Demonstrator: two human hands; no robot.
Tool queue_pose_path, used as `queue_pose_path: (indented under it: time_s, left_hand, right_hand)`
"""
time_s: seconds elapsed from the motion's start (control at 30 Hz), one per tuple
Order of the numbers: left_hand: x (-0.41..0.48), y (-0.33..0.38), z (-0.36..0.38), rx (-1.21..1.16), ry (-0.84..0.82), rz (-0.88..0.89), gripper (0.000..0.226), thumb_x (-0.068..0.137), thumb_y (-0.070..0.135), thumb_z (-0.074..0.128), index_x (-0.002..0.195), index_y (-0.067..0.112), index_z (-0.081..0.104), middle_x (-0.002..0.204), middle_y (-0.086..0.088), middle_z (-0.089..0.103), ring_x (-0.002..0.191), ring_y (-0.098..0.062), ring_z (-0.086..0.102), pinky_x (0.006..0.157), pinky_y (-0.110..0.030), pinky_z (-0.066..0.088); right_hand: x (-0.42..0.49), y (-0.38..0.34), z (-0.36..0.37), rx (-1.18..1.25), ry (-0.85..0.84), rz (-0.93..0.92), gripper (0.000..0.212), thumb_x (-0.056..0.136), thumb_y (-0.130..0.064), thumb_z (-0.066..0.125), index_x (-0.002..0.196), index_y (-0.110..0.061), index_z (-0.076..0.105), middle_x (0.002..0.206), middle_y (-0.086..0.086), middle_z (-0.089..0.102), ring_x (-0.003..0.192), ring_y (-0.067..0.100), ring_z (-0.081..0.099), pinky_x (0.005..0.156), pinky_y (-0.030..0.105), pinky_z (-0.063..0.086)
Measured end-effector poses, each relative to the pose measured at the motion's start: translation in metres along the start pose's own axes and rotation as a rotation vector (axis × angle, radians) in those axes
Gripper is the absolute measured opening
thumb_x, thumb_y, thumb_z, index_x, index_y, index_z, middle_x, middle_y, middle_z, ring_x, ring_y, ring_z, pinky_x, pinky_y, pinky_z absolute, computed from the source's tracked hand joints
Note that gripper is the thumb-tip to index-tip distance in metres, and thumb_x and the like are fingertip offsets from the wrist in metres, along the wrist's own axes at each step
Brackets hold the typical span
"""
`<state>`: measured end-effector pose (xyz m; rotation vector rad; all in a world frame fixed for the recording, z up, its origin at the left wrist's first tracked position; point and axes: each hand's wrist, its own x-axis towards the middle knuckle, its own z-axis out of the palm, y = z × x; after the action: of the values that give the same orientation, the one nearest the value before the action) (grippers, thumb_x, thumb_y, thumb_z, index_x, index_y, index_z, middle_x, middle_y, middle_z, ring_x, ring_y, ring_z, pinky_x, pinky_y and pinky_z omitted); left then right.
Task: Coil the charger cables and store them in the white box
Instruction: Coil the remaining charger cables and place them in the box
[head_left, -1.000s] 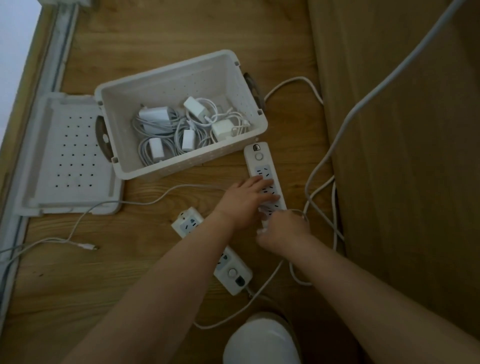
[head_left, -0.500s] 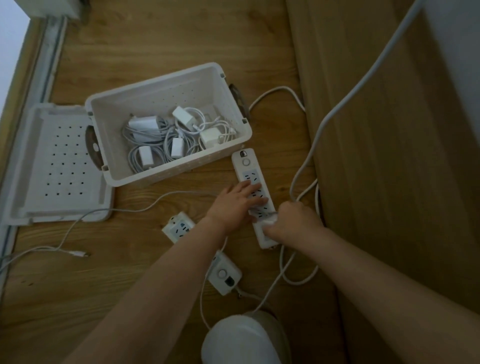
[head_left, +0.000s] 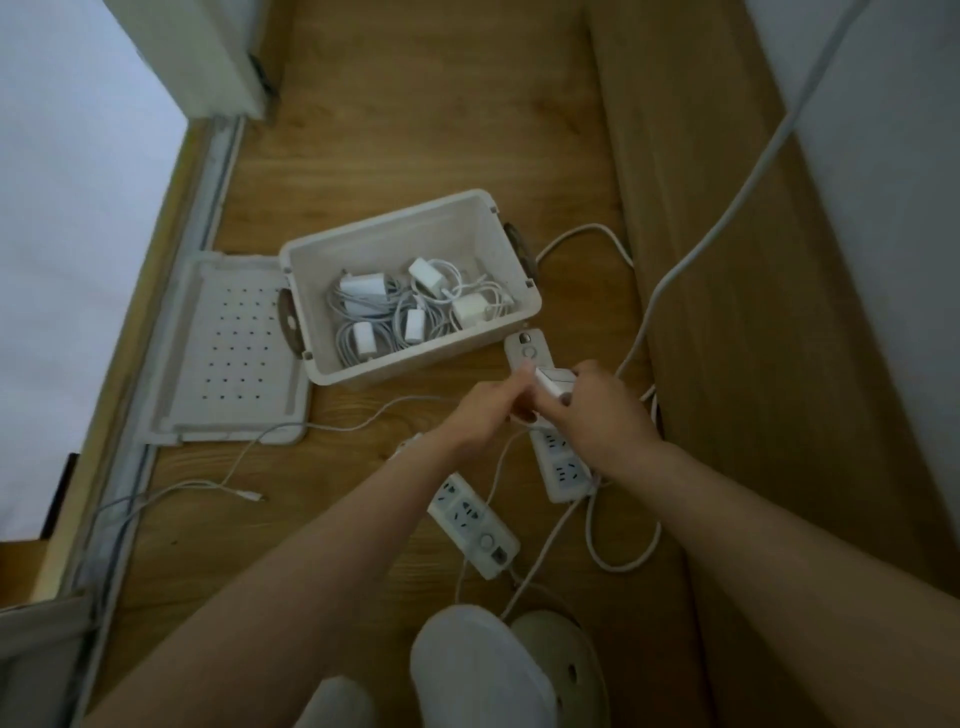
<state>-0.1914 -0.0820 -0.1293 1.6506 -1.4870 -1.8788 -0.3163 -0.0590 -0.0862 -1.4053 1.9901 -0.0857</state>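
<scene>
Charger (head_left: 555, 383) in curled grip of right hand (head_left: 597, 415) over power strip (head_left: 558, 460); left hand (head_left: 483, 415) against it, hold unclear.

My R grip (head_left: 597, 415) covers most of the charger (head_left: 555, 383). Both grips hide the mid of the power strip (head_left: 561, 470). Can't tell if my L grip (head_left: 488, 415) pinches anything. L arm (head_left: 363, 525) hides the far end of the 2nd strip (head_left: 475, 525). Thick cable (head_left: 727, 218) runs off the top.

Dim wooden floor (head_left: 415, 104) beside white wall (head_left: 883, 156).
</scene>
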Motion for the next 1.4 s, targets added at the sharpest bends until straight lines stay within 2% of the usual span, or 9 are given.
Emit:
queue_pose_path:
  time_s: [0.2, 0.4, 0.57, 0.67, 0.77, 0.87, 1.0, 1.3, 1.4]
  left_hand:
    - [-0.055, 0.050, -0.025, -0.467, 0.030, -0.041, 0.040, 0.091, 0.051, 0.047, 0.066, 0.024, 0.063, 0.069, 0.001, 0.063, 0.075, -0.017, 0.058, 0.075, -0.030, 0.041]
    - [-0.110, 0.084, -0.037, -0.925, 0.117, -0.087, 0.025, 0.093, 0.032, 0.054, 0.106, 0.013, 0.062, 0.082, -0.003, 0.066, 0.061, -0.013, 0.061, 0.051, -0.023, 0.048]
    - [-0.153, 0.109, -0.071, -1.307, 0.214, 0.134, 0.043, 0.094, 0.040, 0.046, 0.113, 0.002, 0.055, 0.091, -0.014, 0.065, 0.080, -0.023, 0.064, 0.057, -0.032, 0.058]
    - [-0.184, 0.126, -0.088, -1.417, 0.280, 0.231, 0.040, 0.094, 0.044, 0.043, 0.095, 0.006, 0.056, 0.062, -0.008, 0.063, 0.049, -0.013, 0.062, 0.045, -0.021, 0.053]
    - [-0.216, 0.132, -0.101, -1.360, 0.220, 0.235, 0.043, 0.091, 0.054, 0.043, 0.093, 0.012, 0.054, 0.053, 0.000, 0.055, 0.040, -0.006, 0.053, 0.042, -0.014, 0.047]
    - [-0.249, 0.134, -0.104, -1.257, 0.084, 0.224, 0.049, 0.091, 0.057, 0.037, 0.085, 0.010, 0.050, 0.045, 0.003, 0.048, 0.032, -0.003, 0.044, 0.033, -0.010, 0.038]
    - [-0.286, 0.132, -0.102, -0.998, -0.020, 0.216, 0.038, 0.092, 0.044, 0.037, 0.084, 0.008, 0.050, 0.060, -0.001, 0.053, 0.029, -0.005, 0.035, 0.026, -0.013, 0.026]
    - [-0.348, 0.122, -0.084, 0.032, 0.059, 0.137, 0.046, 0.078, 0.047, 0.065, 0.108, 0.013, 0.056, 0.080, -0.008, 0.054, 0.062, -0.020, 0.043, 0.045, -0.018, 0.028]
    - [-0.353, 0.118, -0.073, 0.215, 0.152, 0.107, 0.014, 0.091, 0.033, 0.055, 0.102, 0.025, 0.057, 0.088, -0.001, 0.059, 0.080, -0.023, 0.056, 0.058, -0.021, 0.041]
  right_hand:
    - [-0.032, -0.051, -0.034, 0.053, 0.078, -0.233, 0.059, 0.088, -0.046, 0.056, 0.131, -0.010, 0.039, 0.126, 0.012, 0.051, 0.107, 0.030, 0.056, 0.088, 0.044, 0.049]
    - [-0.072, -0.077, -0.061, 0.162, -0.045, -0.409, 0.071, 0.079, -0.023, 0.073, 0.137, -0.014, 0.033, 0.134, 0.006, 0.044, 0.120, 0.026, 0.049, 0.101, 0.042, 0.042]
    - [-0.108, -0.101, -0.082, 0.483, -0.018, -0.504, 0.007, 0.093, -0.025, 0.055, 0.096, -0.018, 0.055, 0.083, -0.002, 0.059, 0.077, 0.011, 0.056, 0.077, 0.033, 0.047]
    - [-0.133, -0.118, -0.086, 0.578, -0.086, -0.664, 0.030, 0.095, -0.026, 0.052, 0.065, -0.019, 0.055, 0.055, -0.007, 0.047, 0.051, 0.003, 0.042, 0.055, 0.024, 0.037]
    - [-0.159, -0.131, -0.082, 0.603, -0.191, -0.743, 0.031, 0.090, -0.026, 0.059, 0.061, -0.015, 0.057, 0.044, -0.013, 0.041, 0.043, 0.000, 0.036, 0.047, 0.015, 0.031]
    - [-0.179, -0.134, -0.072, 0.617, -0.256, -0.816, 0.033, 0.084, -0.028, 0.066, 0.060, -0.010, 0.052, 0.051, -0.006, 0.037, 0.049, 0.010, 0.035, 0.051, 0.025, 0.031]
    - [-0.200, -0.119, -0.072, 0.329, -0.341, -0.897, 0.031, 0.090, -0.034, 0.057, 0.063, -0.022, 0.049, 0.058, -0.005, 0.042, 0.054, 0.008, 0.041, 0.055, 0.024, 0.036]
    - [-0.212, -0.087, -0.089, -0.142, 0.020, -0.790, 0.030, 0.100, -0.037, 0.036, 0.084, -0.022, 0.057, 0.080, -0.005, 0.061, 0.074, 0.013, 0.056, 0.068, 0.031, 0.046]
    - [-0.228, -0.095, -0.093, -0.135, 0.117, -0.816, 0.030, 0.099, -0.039, 0.038, 0.084, -0.022, 0.058, 0.073, -0.007, 0.056, 0.067, 0.010, 0.053, 0.062, 0.028, 0.044]
